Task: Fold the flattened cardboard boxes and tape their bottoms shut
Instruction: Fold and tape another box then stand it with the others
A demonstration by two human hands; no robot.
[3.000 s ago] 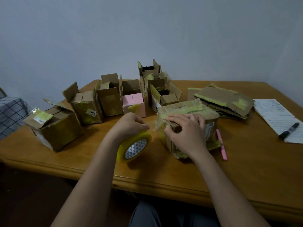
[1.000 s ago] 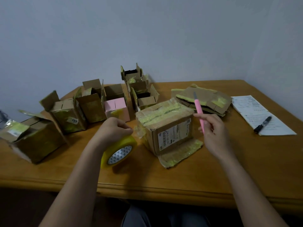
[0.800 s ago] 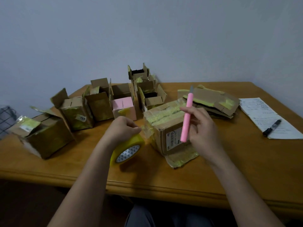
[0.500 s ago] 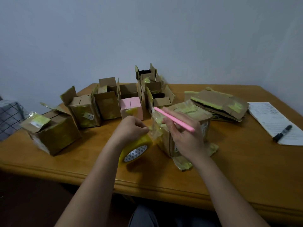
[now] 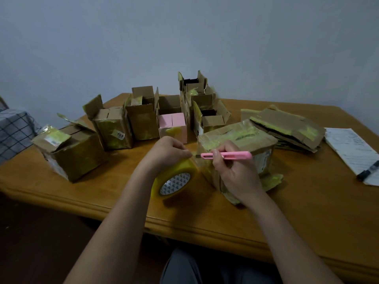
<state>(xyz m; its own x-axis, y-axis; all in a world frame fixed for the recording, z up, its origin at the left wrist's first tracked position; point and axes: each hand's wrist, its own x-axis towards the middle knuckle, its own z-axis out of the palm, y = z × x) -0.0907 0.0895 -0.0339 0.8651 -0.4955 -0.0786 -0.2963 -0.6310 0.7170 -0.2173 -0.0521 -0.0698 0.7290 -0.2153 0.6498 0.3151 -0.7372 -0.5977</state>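
Head view: pink cutter (image 5: 226,155) now level, tip nearer tape roll (image 5: 174,182).

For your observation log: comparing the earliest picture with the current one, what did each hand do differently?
The right hand left the box top, picked up the pink cutter lying beside the box, and swung its tip toward the tape stretched from the roll. The left hand kept gripping the roll; the box and other boxes stayed put.

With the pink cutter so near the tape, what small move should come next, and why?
Probably slice the tape strip: the right hand holds the pink cutter with its tip at the stretch between the tape roll, gripped by the left hand, and the box.
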